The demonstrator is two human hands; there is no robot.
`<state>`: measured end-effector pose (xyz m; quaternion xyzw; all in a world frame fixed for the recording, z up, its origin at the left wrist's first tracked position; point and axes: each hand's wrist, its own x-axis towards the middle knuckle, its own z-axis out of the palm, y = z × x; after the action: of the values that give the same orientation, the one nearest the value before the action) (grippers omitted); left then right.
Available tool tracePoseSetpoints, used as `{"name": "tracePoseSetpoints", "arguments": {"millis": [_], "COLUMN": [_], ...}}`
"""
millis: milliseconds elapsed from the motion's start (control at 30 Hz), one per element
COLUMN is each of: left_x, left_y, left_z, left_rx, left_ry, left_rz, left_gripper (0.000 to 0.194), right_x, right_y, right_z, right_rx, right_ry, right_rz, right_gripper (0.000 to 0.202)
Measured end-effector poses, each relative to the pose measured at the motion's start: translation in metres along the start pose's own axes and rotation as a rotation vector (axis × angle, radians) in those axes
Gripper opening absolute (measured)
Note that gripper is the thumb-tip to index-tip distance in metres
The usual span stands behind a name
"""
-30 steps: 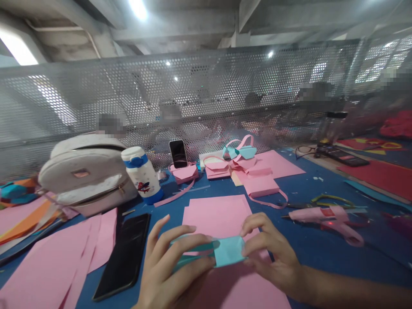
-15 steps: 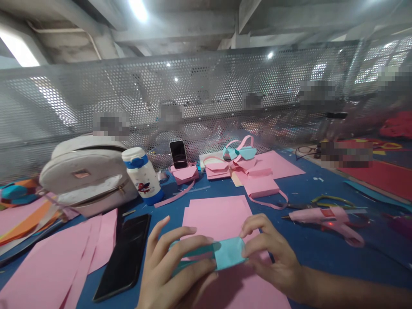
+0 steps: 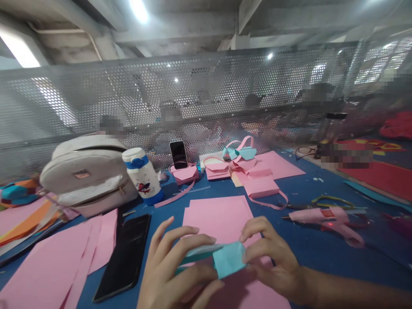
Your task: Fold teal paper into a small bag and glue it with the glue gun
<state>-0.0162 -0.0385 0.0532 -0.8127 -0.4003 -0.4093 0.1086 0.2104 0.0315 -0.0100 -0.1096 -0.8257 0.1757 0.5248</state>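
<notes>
Between my two hands is a small folded turquoise paper piece (image 3: 229, 260), shaped like a flat box with an opening facing left. My left hand (image 3: 180, 266) wraps round its left part, its fingers covering much of that side. With thumb and fingertips, my right hand (image 3: 270, 253) pinches the right end. The paper is held above pink paper sheets (image 3: 219, 214) lying on the blue table. Right of my right hand lies a pink glue gun (image 3: 325, 216) with a small red light on. A black phone (image 3: 124, 257) lies flat left of my left hand.
Pink paper sheets (image 3: 61, 262) lie at left, before a white backpack (image 3: 86, 171) and a water bottle (image 3: 143, 176). Small pink paper bags (image 3: 261, 182) and an upright phone (image 3: 178, 154) stand behind. Scissors (image 3: 334, 201) rest by the glue gun. A perforated metal screen (image 3: 206, 94) closes the back.
The turquoise paper has tilted and turned slightly in my hands, its right end facing me more. My left fingers have shifted a little to the right.
</notes>
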Motion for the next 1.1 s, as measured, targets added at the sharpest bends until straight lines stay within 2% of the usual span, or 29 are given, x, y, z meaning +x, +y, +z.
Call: {"name": "tracePoseSetpoints", "arguments": {"millis": [567,867,1100], "left_x": [-0.0007,-0.0003,-0.0004], "left_y": [-0.0041,-0.0050,-0.0071], "left_z": [-0.0055,-0.0065,-0.0066], "left_rx": [0.025,0.027,-0.013], "left_ry": [-0.054,-0.050,-0.067], "left_rz": [0.067,0.059,0.012], "left_gripper": [0.012,0.013,0.021], "right_x": [0.0004,0.0010,0.0003], "right_y": [0.0004,-0.0005,-0.0003], "right_z": [0.0012,0.0016,0.0021], "right_rx": [-0.004,-0.020,-0.015], "right_ry": [0.031,0.033,0.039], "right_rz": [0.031,0.031,0.030], "right_gripper": [0.009,0.010,0.009]}}
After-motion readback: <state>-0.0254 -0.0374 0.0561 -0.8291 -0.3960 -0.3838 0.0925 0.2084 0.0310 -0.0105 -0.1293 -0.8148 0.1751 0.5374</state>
